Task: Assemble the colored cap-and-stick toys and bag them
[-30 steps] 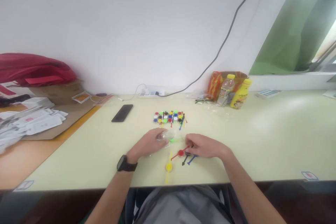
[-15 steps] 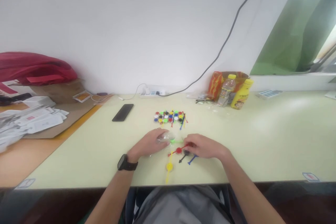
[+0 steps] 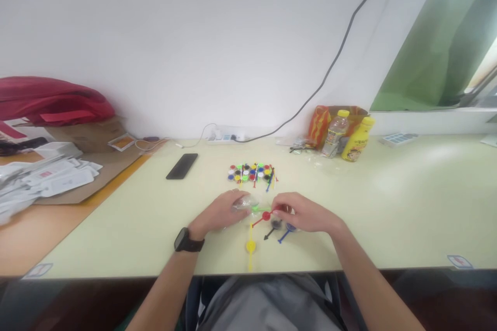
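Head view: red spinner (image 3: pixel 266 216) gripped by one arm

The red spinner sits between the two hands, its disc just beside a green spinner (image 3: pixel 255 209). The right hand (image 3: pixel 301 212) has thumb and forefinger together on its near arm, a hold that presumably keeps the disc uncovered. The left hand (image 3: pixel 223 210) is closed around a clear bag (image 3: pixel 250 200), probably to steady the thin plastic; whether the green spinner lies inside or against it, I cannot tell. Black (image 3: pixel 276 224) and blue (image 3: pixel 285 234) spinners lie below the right hand, seemingly within easy reach, and a yellow spinner (image 3: pixel 251 246) points towards the worktop (image 3: pixel 388 207) edge. Beyond, coloured discs (image 3: pixel 245 172) stand in rows, perhaps for orderly viewing, with a phone (image 3: pixel 181 166) to their left.
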`<move>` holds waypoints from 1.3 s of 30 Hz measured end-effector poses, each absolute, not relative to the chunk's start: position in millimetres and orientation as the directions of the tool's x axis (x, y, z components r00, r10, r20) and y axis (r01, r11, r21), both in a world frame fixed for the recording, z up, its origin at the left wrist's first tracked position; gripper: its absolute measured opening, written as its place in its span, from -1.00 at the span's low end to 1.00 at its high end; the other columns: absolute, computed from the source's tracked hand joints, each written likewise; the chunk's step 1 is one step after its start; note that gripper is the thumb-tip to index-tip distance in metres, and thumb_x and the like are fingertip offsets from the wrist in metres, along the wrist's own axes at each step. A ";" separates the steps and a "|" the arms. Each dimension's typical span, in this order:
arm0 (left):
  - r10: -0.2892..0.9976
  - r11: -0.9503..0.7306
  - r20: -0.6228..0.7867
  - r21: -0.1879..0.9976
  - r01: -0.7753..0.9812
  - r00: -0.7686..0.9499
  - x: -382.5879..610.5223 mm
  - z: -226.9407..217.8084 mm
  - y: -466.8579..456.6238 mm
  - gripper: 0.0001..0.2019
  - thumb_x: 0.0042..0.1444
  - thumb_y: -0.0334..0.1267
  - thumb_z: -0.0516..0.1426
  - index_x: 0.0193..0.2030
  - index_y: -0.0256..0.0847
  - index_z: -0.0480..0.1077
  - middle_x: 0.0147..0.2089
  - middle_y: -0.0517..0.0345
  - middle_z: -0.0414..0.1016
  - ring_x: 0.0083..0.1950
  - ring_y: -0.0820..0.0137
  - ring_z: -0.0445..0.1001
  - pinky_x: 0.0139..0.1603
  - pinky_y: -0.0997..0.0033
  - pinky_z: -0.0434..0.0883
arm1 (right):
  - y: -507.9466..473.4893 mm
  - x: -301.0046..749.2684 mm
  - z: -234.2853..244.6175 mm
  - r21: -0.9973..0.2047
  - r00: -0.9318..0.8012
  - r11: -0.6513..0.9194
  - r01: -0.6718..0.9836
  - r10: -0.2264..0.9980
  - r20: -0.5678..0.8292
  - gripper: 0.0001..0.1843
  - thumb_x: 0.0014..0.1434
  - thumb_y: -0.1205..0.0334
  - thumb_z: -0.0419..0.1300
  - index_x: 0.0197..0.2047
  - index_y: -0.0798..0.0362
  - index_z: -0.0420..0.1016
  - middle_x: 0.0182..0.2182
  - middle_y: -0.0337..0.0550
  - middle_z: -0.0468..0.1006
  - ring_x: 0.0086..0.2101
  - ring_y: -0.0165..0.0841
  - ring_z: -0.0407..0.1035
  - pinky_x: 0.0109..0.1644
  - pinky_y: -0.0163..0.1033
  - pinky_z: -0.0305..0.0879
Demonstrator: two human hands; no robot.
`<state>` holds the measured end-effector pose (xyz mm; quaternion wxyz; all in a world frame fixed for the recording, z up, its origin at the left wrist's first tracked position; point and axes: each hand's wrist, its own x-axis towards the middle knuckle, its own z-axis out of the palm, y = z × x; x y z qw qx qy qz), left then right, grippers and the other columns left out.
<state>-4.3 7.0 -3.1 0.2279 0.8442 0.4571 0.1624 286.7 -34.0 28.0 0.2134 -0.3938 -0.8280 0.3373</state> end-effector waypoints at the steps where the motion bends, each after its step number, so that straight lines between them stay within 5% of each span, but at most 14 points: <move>1: 0.845 -0.479 0.065 0.535 0.696 0.531 -4.7 -3.7 7.2 -0.52 0.27 0.05 0.23 0.25 -0.07 0.48 0.09 -0.01 0.58 0.07 0.11 0.54 0.13 0.15 0.48 | -33.7 286.4 27.4 -0.725 -0.595 0.461 0.512 0.799 0.087 -0.85 0.36 0.25 0.13 -0.23 0.02 0.51 -0.29 -0.18 0.58 -0.28 -0.30 0.44 -0.15 -0.23 0.36; 18: 0.810 -0.549 0.095 0.470 0.691 0.579 -4.7 -12.1 9.7 -0.59 0.30 -0.02 0.21 0.24 -0.05 0.47 0.08 0.04 0.59 0.12 0.11 0.51 0.16 0.15 0.43 | -24.8 269.3 -4.8 -0.725 -0.630 0.444 0.526 0.776 0.019 -0.88 0.36 0.26 0.16 -0.19 0.04 0.53 -0.31 -0.21 0.58 -0.32 -0.34 0.43 -0.19 -0.26 0.29; 27: 0.817 -0.537 0.091 0.479 0.695 0.569 -5.5 -12.3 10.7 -0.57 0.30 0.01 0.22 0.24 -0.05 0.48 0.07 0.01 0.58 0.06 0.11 0.53 0.12 0.14 0.44 | -26.8 270.7 2.7 -0.589 -0.489 0.486 0.646 0.855 0.170 -0.80 0.32 0.33 0.19 -0.01 0.04 0.56 -0.16 -0.09 0.60 -0.14 -0.22 0.47 0.00 -0.14 0.36; 31: 0.818 -0.537 0.109 0.499 0.680 0.565 -6.0 -13.4 11.4 -0.56 0.29 0.03 0.22 0.24 -0.06 0.49 0.08 0.00 0.58 0.06 0.11 0.53 0.14 0.13 0.45 | -40.8 262.0 16.4 -0.576 -0.539 0.571 0.585 0.804 0.250 -0.76 0.33 0.40 0.18 0.02 0.01 0.57 -0.06 -0.07 0.58 0.03 -0.19 0.43 0.17 -0.10 0.34; 36: 0.821 -0.530 0.094 0.492 0.690 0.564 -6.2 -12.9 11.9 -0.60 0.28 -0.05 0.22 0.22 -0.05 0.49 0.10 0.04 0.58 0.10 0.10 0.53 0.15 0.13 0.45 | -56.4 242.2 20.2 -0.613 -0.731 0.631 0.475 0.671 0.124 -0.67 0.27 0.41 0.30 0.06 -0.08 0.63 -0.01 -0.12 0.55 0.08 -0.20 0.40 0.18 -0.15 0.34; 39: 0.815 -0.540 0.095 0.482 0.690 0.571 -6.2 -11.6 11.4 -0.59 0.29 -0.06 0.21 0.24 -0.07 0.48 0.11 0.02 0.58 0.11 0.11 0.52 0.16 0.12 0.44 | -55.4 233.4 11.3 -0.594 -0.761 0.638 0.490 0.645 0.065 -0.81 0.25 0.36 0.36 -0.09 -0.05 0.70 0.00 -0.11 0.55 0.07 -0.17 0.41 0.19 -0.12 0.32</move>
